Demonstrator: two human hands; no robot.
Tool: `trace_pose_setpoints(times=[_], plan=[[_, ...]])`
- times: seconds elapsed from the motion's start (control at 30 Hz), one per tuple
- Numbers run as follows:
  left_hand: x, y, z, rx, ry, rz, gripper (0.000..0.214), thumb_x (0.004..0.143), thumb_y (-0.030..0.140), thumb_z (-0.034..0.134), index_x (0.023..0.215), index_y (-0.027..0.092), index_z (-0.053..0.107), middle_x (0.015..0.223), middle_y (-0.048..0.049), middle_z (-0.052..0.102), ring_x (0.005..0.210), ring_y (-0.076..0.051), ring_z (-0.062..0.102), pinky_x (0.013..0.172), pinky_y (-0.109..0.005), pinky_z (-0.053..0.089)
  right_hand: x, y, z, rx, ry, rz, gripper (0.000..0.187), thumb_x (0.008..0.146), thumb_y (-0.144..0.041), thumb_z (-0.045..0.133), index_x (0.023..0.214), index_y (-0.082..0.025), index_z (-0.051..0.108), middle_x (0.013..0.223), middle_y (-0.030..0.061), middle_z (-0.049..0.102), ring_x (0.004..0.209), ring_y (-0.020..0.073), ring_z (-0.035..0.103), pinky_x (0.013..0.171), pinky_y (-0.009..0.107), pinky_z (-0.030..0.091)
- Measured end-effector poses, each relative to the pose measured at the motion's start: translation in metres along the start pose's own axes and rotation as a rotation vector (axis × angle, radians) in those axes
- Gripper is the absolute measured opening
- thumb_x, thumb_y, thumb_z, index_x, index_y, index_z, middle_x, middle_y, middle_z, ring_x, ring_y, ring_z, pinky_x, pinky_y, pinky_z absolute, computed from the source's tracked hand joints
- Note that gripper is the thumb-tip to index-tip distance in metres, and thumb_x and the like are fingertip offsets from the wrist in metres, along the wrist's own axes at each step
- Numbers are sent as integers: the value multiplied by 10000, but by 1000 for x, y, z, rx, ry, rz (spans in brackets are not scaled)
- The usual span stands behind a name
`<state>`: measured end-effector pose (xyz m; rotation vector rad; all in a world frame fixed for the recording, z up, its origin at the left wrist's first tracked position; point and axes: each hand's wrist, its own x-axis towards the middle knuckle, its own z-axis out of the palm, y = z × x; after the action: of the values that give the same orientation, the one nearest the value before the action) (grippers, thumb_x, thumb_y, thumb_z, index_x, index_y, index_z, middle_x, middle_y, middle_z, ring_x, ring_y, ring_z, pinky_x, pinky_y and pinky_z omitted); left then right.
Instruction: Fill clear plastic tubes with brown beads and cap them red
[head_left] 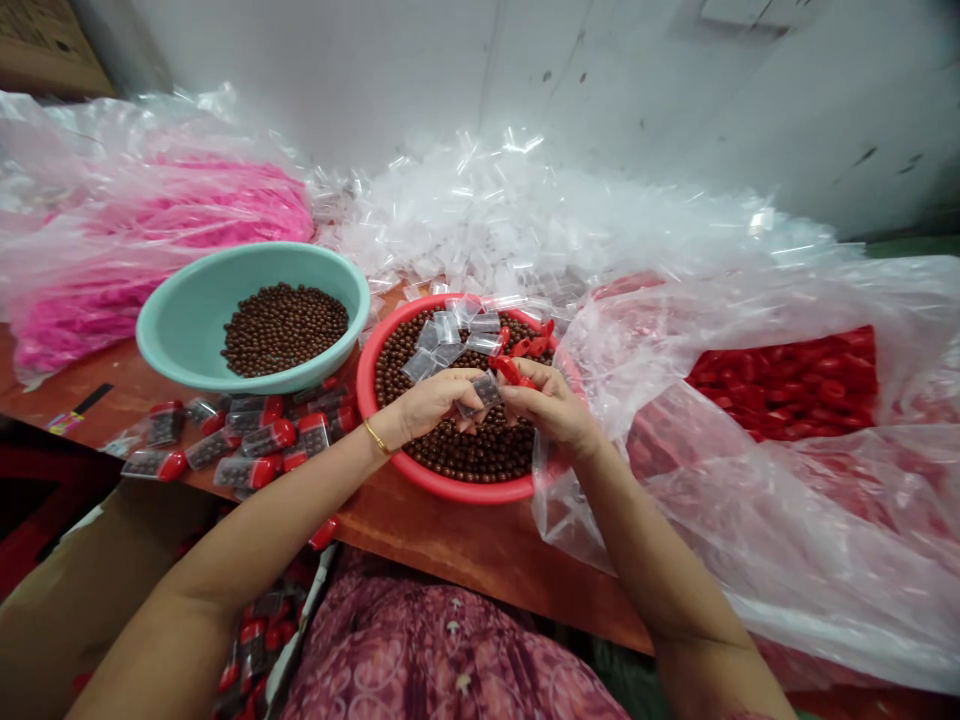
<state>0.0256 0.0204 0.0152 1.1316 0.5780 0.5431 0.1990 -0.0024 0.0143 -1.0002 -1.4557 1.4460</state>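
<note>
Over a red basin (442, 483) of round brown balls (480, 450), my two hands meet. My left hand (429, 408) is closed on a small clear plastic container (481, 394), tilted, with dark contents showing through. My right hand (553, 403) is closed around red plastic caps (511, 370), its fingertips against the container's end. How many caps it holds is hard to tell. On the balls just beyond my hands lie several clear containers (448, 328) and a few loose red caps (531, 345).
A teal basin (161, 335) with brown balls stands left. Filled red-capped containers (247, 470) lie before it, with more in a box (67, 570) below. Clear containers (480, 210) heap behind. Bags hold pink pieces (225, 200) left and red caps (787, 385) right.
</note>
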Motion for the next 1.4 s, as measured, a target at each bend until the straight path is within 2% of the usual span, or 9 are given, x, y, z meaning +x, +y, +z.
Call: trace_pose_setpoints(times=[0.2, 0.33, 0.53, 0.63, 0.77, 0.97, 1.2, 1.3, 1.4], plan=[[2, 1, -1, -22, 187, 43, 112, 613, 122, 483, 722, 138, 501, 574, 27, 566, 431, -62, 508, 444, -179, 405, -1, 7, -2, 19, 168, 125, 274, 744, -468, 558, 833, -211, 534, 555, -84, 398, 411, 68, 338, 388, 223, 394], [2, -2, 1, 55, 93, -1, 142, 630, 128, 499, 771, 131, 509, 617, 0, 628, 437, -71, 533, 468, -194, 435, 0, 10, -4, 14, 230, 175, 208, 713, -379, 590, 832, -211, 559, 605, -58, 526, 498, 94, 486, 508, 245, 452], [1, -5, 1, 84, 66, -26, 141, 622, 135, 512, 762, 136, 499, 613, 6, 633, 434, -64, 537, 463, -179, 421, 6, 9, -1, 106, 376, -55, 284, 637, -381, 738, 845, -237, 607, 874, -8, 674, 834, 142, 607, 822, 301, 471], [2, -4, 0, 33, 32, -47, 153, 623, 163, 534, 770, 143, 494, 618, 4, 645, 435, -70, 552, 480, -190, 446, 11, 8, 7, 78, 466, -118, 295, 630, -372, 743, 863, -237, 622, 778, -26, 635, 727, 126, 574, 738, 289, 480], [3, -3, -4, -77, -9, -56, 196, 623, 222, 561, 795, 145, 505, 603, 9, 643, 413, -81, 551, 457, -202, 449, 12, 6, 21, 26, 441, -117, 313, 670, -405, 702, 921, -236, 623, 712, -27, 591, 611, 114, 524, 628, 288, 476], [3, -4, -8, -152, -22, -27, 218, 621, 241, 533, 812, 141, 501, 570, 14, 626, 366, -87, 517, 403, -205, 412, 0, 10, 27, -197, 465, -285, 202, 759, -390, 628, 879, -236, 577, 831, 2, 620, 751, 144, 587, 737, 303, 498], [3, -5, -7, -127, -30, -30, 218, 633, 224, 529, 835, 148, 496, 548, 18, 617, 344, -84, 496, 380, -200, 400, -10, 15, 23, -475, 477, -640, 93, 812, -218, 557, 900, -247, 566, 1004, 48, 650, 978, 193, 613, 914, 392, 460], [2, -3, -5, -121, -19, -44, 217, 633, 219, 520, 837, 147, 501, 533, 25, 605, 345, -79, 492, 368, -190, 394, -12, 14, 23, -557, 446, -636, 123, 782, -232, 591, 901, -237, 562, 1016, 71, 677, 959, 218, 642, 865, 403, 496], [0, -1, -2, -101, 1, -27, 206, 637, 225, 536, 826, 155, 491, 521, 44, 588, 334, -64, 468, 358, -178, 384, -15, 11, 26, -568, 529, -565, 53, 822, -264, 566, 866, -234, 563, 998, 75, 706, 874, 206, 670, 798, 382, 522]])
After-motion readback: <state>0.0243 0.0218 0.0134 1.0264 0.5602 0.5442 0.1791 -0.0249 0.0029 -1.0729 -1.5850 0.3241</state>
